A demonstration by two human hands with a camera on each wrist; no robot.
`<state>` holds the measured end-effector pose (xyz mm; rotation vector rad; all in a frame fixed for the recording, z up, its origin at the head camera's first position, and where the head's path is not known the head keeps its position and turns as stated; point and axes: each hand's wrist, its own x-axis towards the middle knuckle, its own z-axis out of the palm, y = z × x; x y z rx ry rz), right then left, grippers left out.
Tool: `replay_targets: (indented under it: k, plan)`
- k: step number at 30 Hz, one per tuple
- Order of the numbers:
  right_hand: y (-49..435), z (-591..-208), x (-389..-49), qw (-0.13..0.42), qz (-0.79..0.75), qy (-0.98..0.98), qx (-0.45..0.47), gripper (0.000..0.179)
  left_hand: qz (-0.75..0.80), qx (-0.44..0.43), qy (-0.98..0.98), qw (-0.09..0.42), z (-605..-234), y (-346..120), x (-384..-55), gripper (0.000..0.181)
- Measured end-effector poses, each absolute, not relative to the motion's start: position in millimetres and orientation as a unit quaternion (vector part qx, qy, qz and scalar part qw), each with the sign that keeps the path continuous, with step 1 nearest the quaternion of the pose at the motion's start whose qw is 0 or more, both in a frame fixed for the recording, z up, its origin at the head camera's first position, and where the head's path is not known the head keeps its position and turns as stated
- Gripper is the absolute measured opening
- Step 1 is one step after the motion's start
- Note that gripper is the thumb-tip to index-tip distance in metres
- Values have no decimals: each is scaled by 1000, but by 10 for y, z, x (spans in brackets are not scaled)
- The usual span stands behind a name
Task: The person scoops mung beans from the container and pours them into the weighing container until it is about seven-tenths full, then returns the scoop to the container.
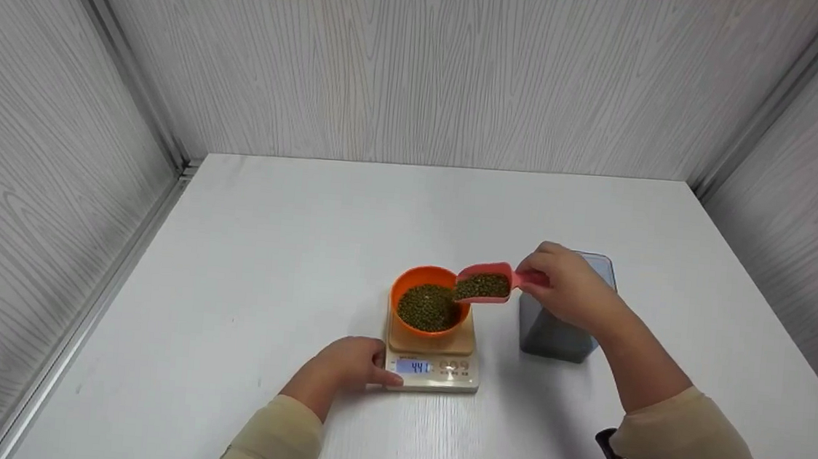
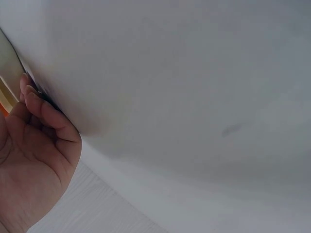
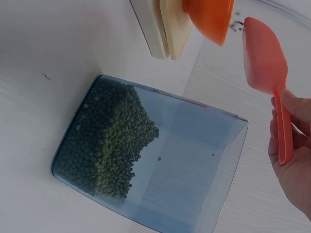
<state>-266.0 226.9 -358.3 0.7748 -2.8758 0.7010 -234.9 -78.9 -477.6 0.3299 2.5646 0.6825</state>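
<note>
My right hand [image 1: 572,290] grips the handle of a red plastic scoop [image 1: 510,269]. Green mung beans [image 1: 483,286] lie in the scoop, whose lip overlaps the right rim of an orange bowl [image 1: 405,280]. More mung beans fill part of this bowl, which stands on a kitchen scale [image 1: 449,384] with 441 on its display. In the right wrist view, a few dark beans [image 3: 236,25] hang in the air between scoop and bowl. At the scale's front left corner, my left hand [image 1: 355,362] holds the edge, thumb at the front and fingers curled along the side.
Under my right forearm, to the right of the scale, stands a clear bluish bin [image 3: 194,145] partly filled with mung beans. The white table [image 1: 292,235] is bordered by grey wood-grain panels [image 1: 421,70] at the back and both sides.
</note>
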Motion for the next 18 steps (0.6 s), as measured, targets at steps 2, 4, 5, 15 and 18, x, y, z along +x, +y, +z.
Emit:
replay_targets:
  k: [2, 4, 5, 15, 18]
  plan:
    - [2267, -3581, -2664, 47, 228, -938, 258, 10, 249, 120, 933, 231, -4783, -791, -2350, 43]
    - [2257, -3579, -2669, 51, 225, -937, 261, 10, 250, 121, 933, 231, -4794, -796, -2355, 43]
    - [2247, -3573, -2669, 51, 223, -938, 259, 10, 250, 122, 932, 231, -4799, -797, -2357, 43]
    - [2133, -3581, -2672, 55, 198, -946, 253, 10, 252, 123, 931, 234, -4820, -803, -2375, 44]
    - [2104, -3579, -2669, 60, 197, -946, 251, 9, 253, 125, 930, 234, -4826, -805, -2377, 44]
